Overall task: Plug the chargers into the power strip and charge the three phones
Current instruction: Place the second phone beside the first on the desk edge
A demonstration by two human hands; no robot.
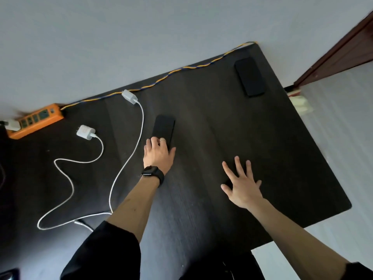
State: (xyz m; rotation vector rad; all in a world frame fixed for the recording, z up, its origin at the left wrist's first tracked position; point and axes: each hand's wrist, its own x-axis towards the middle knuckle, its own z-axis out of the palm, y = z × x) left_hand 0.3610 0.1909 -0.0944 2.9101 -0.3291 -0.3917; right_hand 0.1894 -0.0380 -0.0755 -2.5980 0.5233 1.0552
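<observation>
One black phone [163,128] lies face up near the middle of the dark bench [212,118], its long side running near to far. The left hand [157,154] covers its near end, fingers curled over the left edge and top and thumb against the right edge, gripping it. A ring [162,139] shows on one finger and a black watch [152,172] sits on the wrist.

The right hand [242,184] is to the right and nearer, empty, palm down with fingers straight and spread; I cannot tell whether it touches the bench.

A second black phone [249,76] lies flat by the far right corner, well apart from both hands.

Left of the gripped phone, two white chargers lie loose on the bench. The far charger [129,97] rests by the far edge, its white cable [139,134] sweeping down just left of the gripped phone. The near charger [85,132] lies prongs toward the left, its cable [66,176] snaking toward the near side.

The orange power strip [38,120] sits at the far left edge, with a white plug [12,124] in its left end. Its yellow and blue braided cord [181,68] runs along the far edge to the right corner, against a pale wall [161,27].
</observation>
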